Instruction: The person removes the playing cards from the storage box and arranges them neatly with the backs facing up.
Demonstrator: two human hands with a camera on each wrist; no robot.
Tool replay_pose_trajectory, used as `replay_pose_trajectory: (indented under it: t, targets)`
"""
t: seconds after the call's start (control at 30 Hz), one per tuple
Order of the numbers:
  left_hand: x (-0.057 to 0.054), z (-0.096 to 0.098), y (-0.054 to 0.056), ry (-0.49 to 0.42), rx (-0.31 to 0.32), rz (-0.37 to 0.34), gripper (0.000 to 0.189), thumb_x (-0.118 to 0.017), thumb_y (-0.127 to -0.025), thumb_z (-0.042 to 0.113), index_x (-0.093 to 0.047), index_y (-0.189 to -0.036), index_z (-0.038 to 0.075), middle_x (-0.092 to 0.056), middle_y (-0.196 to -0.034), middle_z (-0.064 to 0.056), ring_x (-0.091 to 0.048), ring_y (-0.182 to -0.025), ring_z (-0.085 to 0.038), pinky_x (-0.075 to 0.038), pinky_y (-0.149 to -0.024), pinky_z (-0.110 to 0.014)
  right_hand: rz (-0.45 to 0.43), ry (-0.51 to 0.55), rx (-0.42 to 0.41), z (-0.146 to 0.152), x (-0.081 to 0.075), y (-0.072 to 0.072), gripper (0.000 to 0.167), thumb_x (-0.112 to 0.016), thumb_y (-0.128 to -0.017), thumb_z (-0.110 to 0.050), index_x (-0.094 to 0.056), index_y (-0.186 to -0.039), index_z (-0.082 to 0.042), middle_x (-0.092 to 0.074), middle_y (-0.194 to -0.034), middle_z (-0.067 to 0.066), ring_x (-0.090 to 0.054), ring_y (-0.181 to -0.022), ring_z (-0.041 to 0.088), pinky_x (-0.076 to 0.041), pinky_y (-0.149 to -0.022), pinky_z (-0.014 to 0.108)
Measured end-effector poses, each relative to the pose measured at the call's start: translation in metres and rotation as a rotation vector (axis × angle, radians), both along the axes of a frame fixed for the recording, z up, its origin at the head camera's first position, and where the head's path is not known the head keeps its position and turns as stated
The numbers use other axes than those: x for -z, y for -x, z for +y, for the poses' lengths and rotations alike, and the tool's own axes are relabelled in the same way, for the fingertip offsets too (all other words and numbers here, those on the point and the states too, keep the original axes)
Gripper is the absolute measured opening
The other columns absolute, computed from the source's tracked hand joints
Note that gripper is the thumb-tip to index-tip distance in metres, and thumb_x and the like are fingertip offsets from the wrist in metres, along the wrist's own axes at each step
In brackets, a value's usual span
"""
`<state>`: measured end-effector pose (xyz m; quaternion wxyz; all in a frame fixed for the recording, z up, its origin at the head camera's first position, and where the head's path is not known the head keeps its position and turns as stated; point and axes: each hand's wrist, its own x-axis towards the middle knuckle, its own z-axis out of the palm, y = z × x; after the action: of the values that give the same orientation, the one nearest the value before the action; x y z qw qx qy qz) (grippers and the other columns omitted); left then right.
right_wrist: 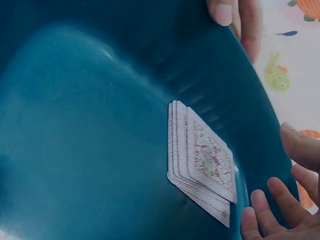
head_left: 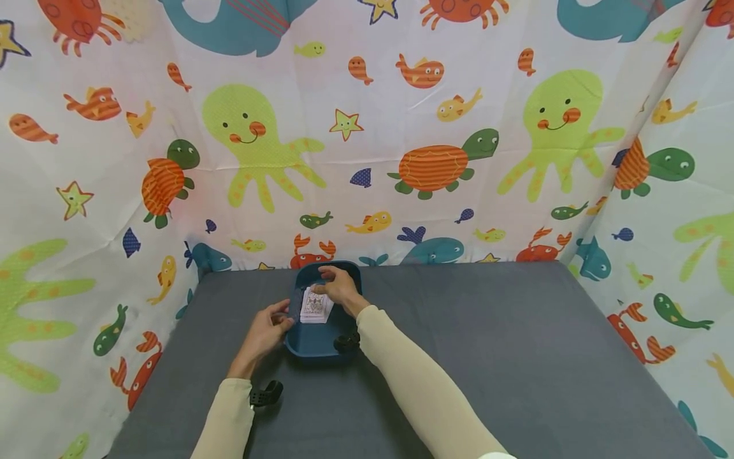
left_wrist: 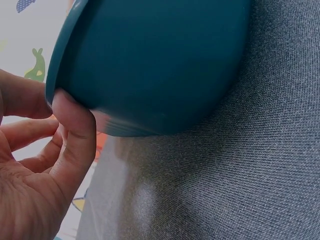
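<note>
A blue plastic basin (head_left: 315, 352) stands on the grey table, with a small fanned stack of playing cards (head_left: 315, 306) lying in it. My left hand (head_left: 265, 331) pinches the basin's left rim between thumb and fingers, as the left wrist view shows on the basin wall (left_wrist: 155, 65). Over the basin's far part hovers my right hand (head_left: 342, 288), fingers spread and holding nothing. In the right wrist view these fingers (right_wrist: 287, 202) are beside the cards (right_wrist: 212, 160), apart from them. The top card shows a patterned picture; the lower cards are mostly covered.
A grey cloth covers the table (head_left: 487, 344). Behind it and along both sides hangs a white curtain (head_left: 321, 191) printed with sea animals. Each wrist carries a black strap, the left strap (head_left: 266, 394) showing below the sleeve.
</note>
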<state>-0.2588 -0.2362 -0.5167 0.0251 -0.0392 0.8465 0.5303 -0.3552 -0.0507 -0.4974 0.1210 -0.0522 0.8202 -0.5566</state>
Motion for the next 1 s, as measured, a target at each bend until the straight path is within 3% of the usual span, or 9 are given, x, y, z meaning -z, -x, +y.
replay_pose_trajectory:
  t: [0.6, 1.0]
  targets:
    - [-0.001, 0.002, -0.001, -0.018, -0.009, -0.028, 0.054, -0.057, -0.097, 0.007, -0.041, -0.148, 0.005, -0.046, -0.14, -0.022, -0.054, -0.108, -0.031, -0.051, -0.067, -0.03, -0.051, -0.003, 0.053, -0.006, 0.018, 0.006, 0.048, -0.076, -0.085, -0.019, -0.063, -0.132, -0.016, -0.061, -0.135, 0.012, -0.056, -0.122, 0.031, -0.043, -0.106, 0.05]
    - [0.002, 0.002, -0.001, -0.015, -0.003, -0.002, 0.054, -0.058, -0.095, 0.004, -0.042, -0.147, 0.002, -0.048, -0.136, -0.022, -0.056, -0.102, -0.026, -0.052, -0.066, -0.03, -0.06, -0.115, 0.083, -0.009, 0.024, 0.007, 0.053, -0.08, -0.081, -0.013, -0.064, -0.131, -0.013, -0.064, -0.127, 0.012, -0.061, -0.107, 0.025, -0.051, -0.098, 0.044]
